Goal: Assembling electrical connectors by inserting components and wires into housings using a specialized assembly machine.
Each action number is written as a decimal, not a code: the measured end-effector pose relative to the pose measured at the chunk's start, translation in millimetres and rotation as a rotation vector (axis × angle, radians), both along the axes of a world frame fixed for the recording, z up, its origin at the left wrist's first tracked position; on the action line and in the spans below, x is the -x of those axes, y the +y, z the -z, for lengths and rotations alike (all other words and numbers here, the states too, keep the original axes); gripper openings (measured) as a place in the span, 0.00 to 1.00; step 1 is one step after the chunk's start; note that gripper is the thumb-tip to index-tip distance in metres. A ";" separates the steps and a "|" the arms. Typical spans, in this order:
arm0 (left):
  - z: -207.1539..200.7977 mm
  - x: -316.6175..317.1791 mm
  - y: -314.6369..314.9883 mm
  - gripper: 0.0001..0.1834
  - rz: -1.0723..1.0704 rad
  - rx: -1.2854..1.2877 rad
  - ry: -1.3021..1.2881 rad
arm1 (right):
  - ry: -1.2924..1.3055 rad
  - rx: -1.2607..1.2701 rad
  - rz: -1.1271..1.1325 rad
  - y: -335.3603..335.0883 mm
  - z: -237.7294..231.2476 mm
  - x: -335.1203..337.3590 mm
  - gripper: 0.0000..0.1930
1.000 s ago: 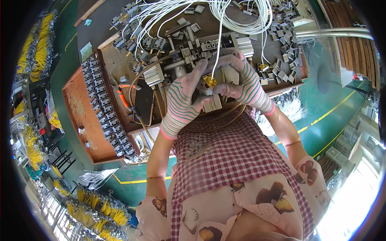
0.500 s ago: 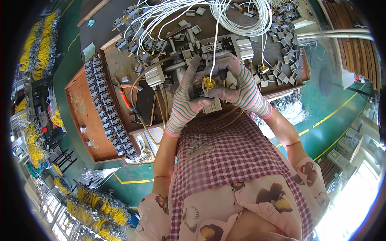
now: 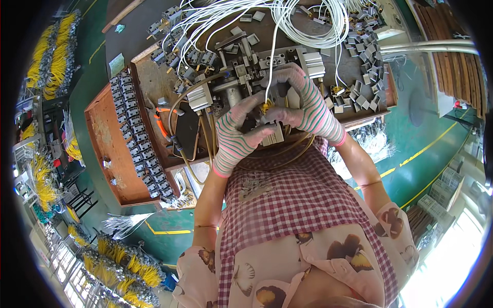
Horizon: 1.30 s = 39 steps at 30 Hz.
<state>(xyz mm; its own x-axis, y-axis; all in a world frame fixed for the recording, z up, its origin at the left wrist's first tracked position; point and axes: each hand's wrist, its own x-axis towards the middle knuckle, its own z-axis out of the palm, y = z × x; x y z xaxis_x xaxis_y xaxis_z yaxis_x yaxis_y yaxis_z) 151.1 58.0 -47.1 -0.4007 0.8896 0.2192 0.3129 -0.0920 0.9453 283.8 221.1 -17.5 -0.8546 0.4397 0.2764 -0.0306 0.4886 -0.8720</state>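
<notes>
A white cable comes down to a small yellow brass-coloured fitting between my two gloved hands, just in front of a metal fixture. My right hand, in a grey glove with green and pink stripes, curls its fingers and thumb around this cable end. Close on the other side, my left hand is bent in a pinch, its thumb below and fingers above. A dark part lies between those fingers, too shaded to name. Both hands stay low over the bench edge.
White cables lie coiled across the back of the bench. Loose grey metal housings are heaped at the right. At the left, a brown tray holds rows of metal blocks. Orange-handled pliers and brown hoses lie nearby.
My left fingers have come down and bent closer to the cable end. The right hand has shifted slightly left, and its fingers now cover more of the fitting.
</notes>
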 end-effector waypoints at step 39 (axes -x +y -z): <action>-135.2 204.4 135.6 0.20 -0.222 0.344 1.378 | -0.289 -0.607 -0.067 18.8 7.4 33.4 0.39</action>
<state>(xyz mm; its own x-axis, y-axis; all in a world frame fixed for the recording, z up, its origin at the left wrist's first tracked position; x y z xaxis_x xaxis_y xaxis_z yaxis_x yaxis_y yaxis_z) -53.3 193.6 88.1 -0.1847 0.9256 0.3305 0.9574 0.2454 -0.1522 250.3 239.9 -24.8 -0.9514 0.2221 0.2135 0.1156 0.8997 -0.4210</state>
